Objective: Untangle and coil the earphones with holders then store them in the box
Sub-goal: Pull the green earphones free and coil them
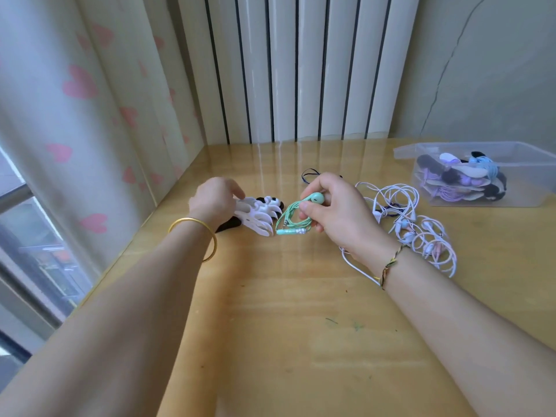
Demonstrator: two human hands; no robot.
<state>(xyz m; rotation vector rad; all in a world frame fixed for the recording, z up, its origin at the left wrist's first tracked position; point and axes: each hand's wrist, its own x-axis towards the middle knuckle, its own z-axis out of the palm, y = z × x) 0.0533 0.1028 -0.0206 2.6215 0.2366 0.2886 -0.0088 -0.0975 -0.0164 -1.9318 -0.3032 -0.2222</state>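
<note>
Right hand (pixel 334 212) is pinching coiled green earphones (pixel 296 219); left hand (pixel 215 200) is touching holders (pixel 260 219), grip hidden; box (pixel 529 194) is holding several, white tangle (pixel 418 227) waiting.

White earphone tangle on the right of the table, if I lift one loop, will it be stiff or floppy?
Probably floppy: the white earphone tangle is thin cord in loose loops on the table. The loops interlock, so it would likely rise as one dangling clump. Being so slight, it should slide easily.
</note>
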